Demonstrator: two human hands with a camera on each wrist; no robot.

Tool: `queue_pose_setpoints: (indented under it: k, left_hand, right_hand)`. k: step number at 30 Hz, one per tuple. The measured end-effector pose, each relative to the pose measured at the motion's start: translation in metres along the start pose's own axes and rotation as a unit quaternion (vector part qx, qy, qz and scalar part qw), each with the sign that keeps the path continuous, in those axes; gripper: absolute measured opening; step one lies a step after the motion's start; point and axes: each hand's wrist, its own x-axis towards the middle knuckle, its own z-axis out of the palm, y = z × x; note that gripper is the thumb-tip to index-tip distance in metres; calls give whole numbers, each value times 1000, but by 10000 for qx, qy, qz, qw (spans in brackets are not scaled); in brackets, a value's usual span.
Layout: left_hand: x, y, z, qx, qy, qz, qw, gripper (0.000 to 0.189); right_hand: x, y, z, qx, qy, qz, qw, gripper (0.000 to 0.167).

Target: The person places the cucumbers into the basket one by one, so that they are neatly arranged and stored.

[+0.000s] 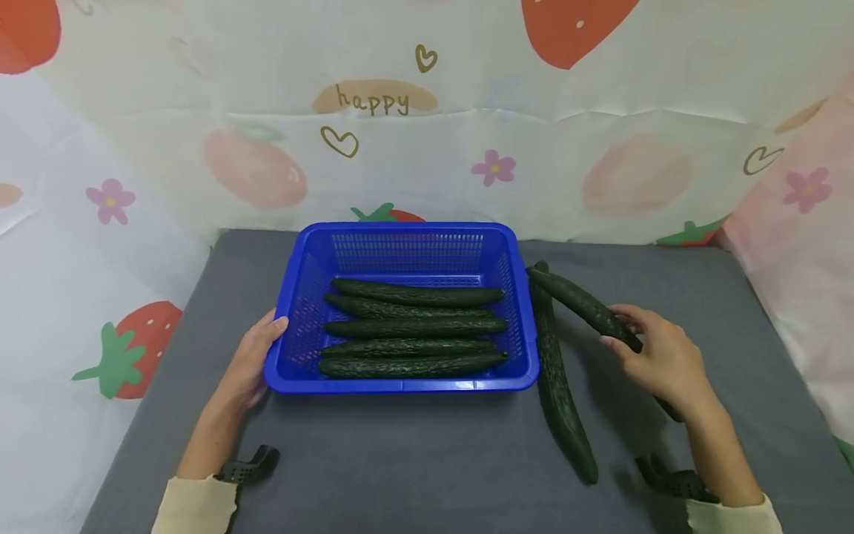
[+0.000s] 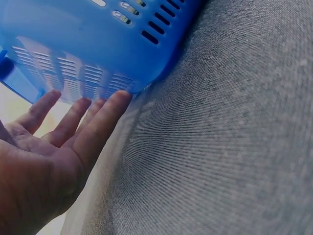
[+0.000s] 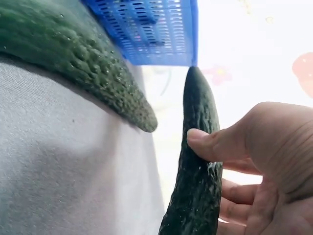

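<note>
A blue plastic basket (image 1: pixel 403 385) with slotted walls stands on the grey cloth, holding several dark green cucumbers (image 1: pixel 414 327) laid side by side. My left hand (image 1: pixel 250 360) holds the basket at its left side, thumb on the rim; in the left wrist view its fingertips touch the outer wall. With my right hand (image 1: pixel 657 356) I grip another cucumber (image 1: pixel 583 302) around its middle, thumb on one side and fingers on the other. That cucumber slants up toward the basket's right rim. Below its tip, a further cucumber (image 1: pixel 560 393) lies along the basket's right side.
Grey cloth (image 1: pixel 414 467) covers the table. A white curtain with strawberry and flower prints (image 1: pixel 400 163) hangs behind the table's far edge and along both sides. Dark straps (image 1: pixel 250 466) sit around both wrists, below pale sleeves.
</note>
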Motion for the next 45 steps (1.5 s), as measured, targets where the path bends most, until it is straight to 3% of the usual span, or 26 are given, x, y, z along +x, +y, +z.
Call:
queue_pose_setpoints:
  k: [4, 8, 18, 34, 45]
  left_hand:
    - [0, -1, 1, -66, -19, -4, 10000, 57]
    - [-1, -1, 1, -100, -14, -16, 9999, 57]
    - [1, -1, 1, 15, -6, -35, 10000, 64]
    - [-3, -1, 0, -82, 98, -32, 9999, 63]
    - [1, -3, 3, -59, -54, 37, 10000, 58]
  right_hand:
    - [1, -1, -4, 30, 109, 134, 9998, 53]
    - [5, -6, -8, 119, 214, 15, 9997, 53]
    - [21, -39, -22, -35, 64, -145, 9999, 51]
    - [45, -80, -13, -185, 226, -1217, 9921, 43]
    - [58, -98, -4, -440, 424, -1545, 9861, 43]
